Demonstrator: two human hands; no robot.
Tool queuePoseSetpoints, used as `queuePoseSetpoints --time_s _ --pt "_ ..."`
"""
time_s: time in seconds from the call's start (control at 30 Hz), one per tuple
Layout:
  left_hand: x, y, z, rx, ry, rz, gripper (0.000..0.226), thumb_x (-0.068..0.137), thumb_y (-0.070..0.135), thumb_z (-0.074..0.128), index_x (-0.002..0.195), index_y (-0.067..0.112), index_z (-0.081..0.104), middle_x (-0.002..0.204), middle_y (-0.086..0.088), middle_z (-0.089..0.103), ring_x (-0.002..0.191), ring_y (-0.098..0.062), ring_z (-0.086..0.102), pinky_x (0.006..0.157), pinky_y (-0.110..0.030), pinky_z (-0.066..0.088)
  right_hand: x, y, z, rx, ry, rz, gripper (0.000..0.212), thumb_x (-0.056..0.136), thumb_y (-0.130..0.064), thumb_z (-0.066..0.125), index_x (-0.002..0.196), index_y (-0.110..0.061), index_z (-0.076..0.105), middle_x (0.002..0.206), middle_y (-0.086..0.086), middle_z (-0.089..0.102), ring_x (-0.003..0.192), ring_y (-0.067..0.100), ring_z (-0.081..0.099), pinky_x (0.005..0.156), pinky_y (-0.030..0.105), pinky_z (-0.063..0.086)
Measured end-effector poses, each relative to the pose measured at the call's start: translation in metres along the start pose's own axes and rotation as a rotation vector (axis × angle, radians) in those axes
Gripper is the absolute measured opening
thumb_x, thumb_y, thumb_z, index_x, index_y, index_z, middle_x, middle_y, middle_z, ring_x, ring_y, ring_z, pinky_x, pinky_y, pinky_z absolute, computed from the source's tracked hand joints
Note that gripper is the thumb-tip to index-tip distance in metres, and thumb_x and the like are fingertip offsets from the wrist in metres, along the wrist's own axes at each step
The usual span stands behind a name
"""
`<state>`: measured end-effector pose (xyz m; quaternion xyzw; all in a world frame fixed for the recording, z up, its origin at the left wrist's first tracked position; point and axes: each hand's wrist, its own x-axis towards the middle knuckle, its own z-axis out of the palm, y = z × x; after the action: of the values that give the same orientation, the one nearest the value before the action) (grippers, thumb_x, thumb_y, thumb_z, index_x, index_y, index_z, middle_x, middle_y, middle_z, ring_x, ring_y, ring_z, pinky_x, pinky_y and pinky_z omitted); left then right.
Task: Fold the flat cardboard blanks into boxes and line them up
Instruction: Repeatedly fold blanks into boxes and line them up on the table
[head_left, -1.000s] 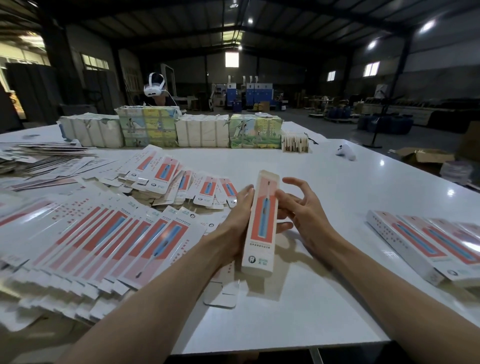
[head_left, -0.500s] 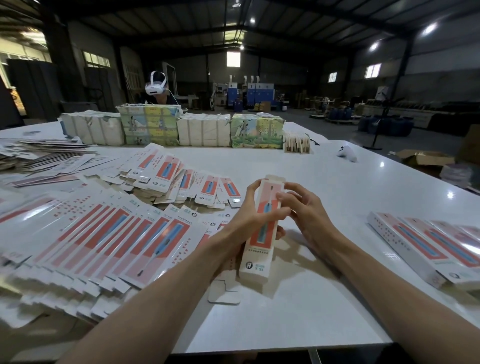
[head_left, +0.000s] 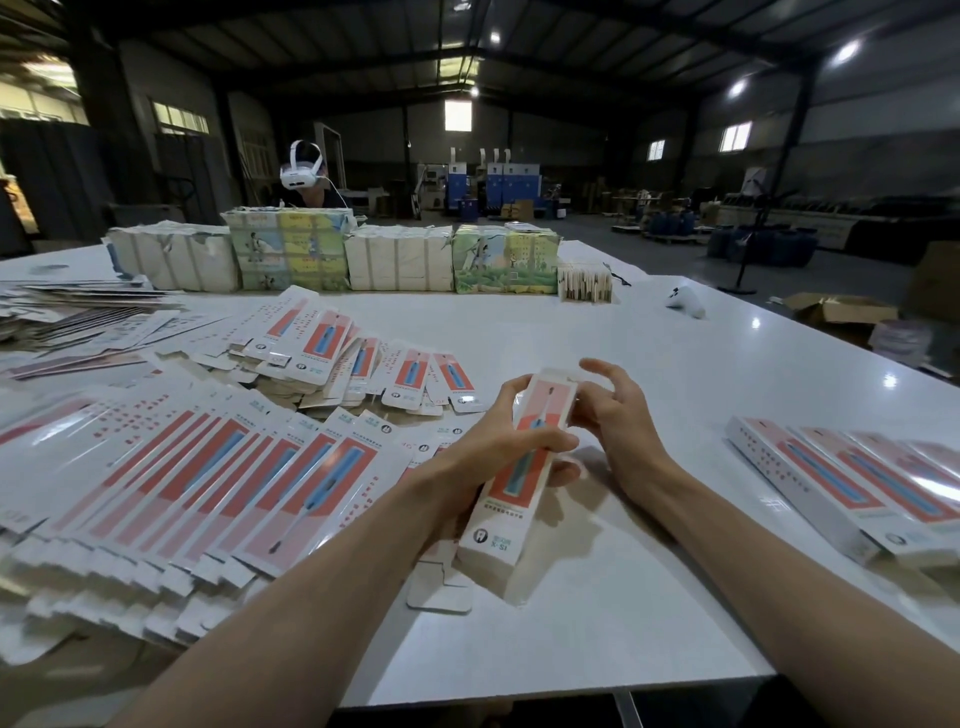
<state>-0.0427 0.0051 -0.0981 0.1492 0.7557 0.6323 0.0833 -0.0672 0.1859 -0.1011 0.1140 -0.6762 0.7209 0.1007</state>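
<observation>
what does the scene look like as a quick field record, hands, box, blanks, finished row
left hand: grips the orange-and-white box around its middle
right hand: beside the box's top end, fingers spread loose
box: tilted, top end pointing away from the person
flat blanks: fanned out on the left of the table
finished boxes: side by side on the right

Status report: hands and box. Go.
Left hand grips the box mid-length. Right hand at its top end, fingers loose. Finished boxes lined up right; bare table between.
</observation>
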Motion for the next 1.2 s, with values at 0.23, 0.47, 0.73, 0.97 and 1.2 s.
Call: queuePoseSetpoints --time_s 0.23,0.47,0.73,0.97,1.2 --pt "-0.003 0.002 0.001 -0.078 -0.032 -0.024 0.087 0.080 0.032 0.087 0.139 0.055 0.028 0.113 -0.016 0.073 0.086 -0.031 0.080 0.067 -0.032 0.062 -0.004 -0.015 0.001 0.080 -0.088 -0.037 0.027 0.101 -0.003 0.049 0.111 -0.004 0.075 0.109 0.017 0.078 0.099 0.036 0.077 0.076 0.033 0.062" --pt "-0.005 0.005 0.003 -0.019 -0.050 0.024 0.082 0.086 0.023 0.084 0.139 0.050 0.027 0.111 -0.016 0.071 0.080 -0.027 0.080 0.066 -0.030 0.062 -0.003 -0.019 0.002 0.127 -0.024 0.059 0.017 0.100 -0.011 0.068 0.109 0.003 0.073 0.094 0.013 0.078 0.091 0.035 0.077 0.074 0.036 0.064" --pt "-0.006 0.008 0.004 0.083 -0.033 0.029 0.086 0.086 0.023 0.085 0.136 0.054 0.022 0.107 -0.014 0.071 0.077 -0.025 0.080 0.063 -0.028 0.061 -0.001 -0.019 0.001 0.157 -0.007 0.087 0.015 0.099 -0.007 0.068 0.106 0.004 0.075 0.095 0.017 0.078 0.085 0.030 0.077 0.070 0.034 0.063" --pt "-0.009 0.008 0.008 0.138 0.011 0.053 0.098 0.085 0.025 0.088 0.142 0.059 0.016 0.115 -0.017 0.066 0.079 -0.027 0.080 0.066 -0.030 0.063 -0.005 -0.021 -0.003 0.105 -0.015 0.042 0.016 0.101 -0.008 0.065 0.101 0.000 0.078 0.097 0.018 0.078 0.089 0.030 0.078 0.074 0.033 0.064" --pt "-0.013 0.013 0.006 0.030 0.015 0.081 0.087 0.090 0.018 0.083 0.144 0.053 0.024 0.114 -0.017 0.067 0.078 -0.026 0.079 0.064 -0.029 0.062 -0.008 -0.023 -0.001 0.135 -0.113 0.036 0.025 0.104 -0.006 0.053 0.112 -0.001 0.077 0.109 0.017 0.078 0.106 0.034 0.075 0.083 0.035 0.063"
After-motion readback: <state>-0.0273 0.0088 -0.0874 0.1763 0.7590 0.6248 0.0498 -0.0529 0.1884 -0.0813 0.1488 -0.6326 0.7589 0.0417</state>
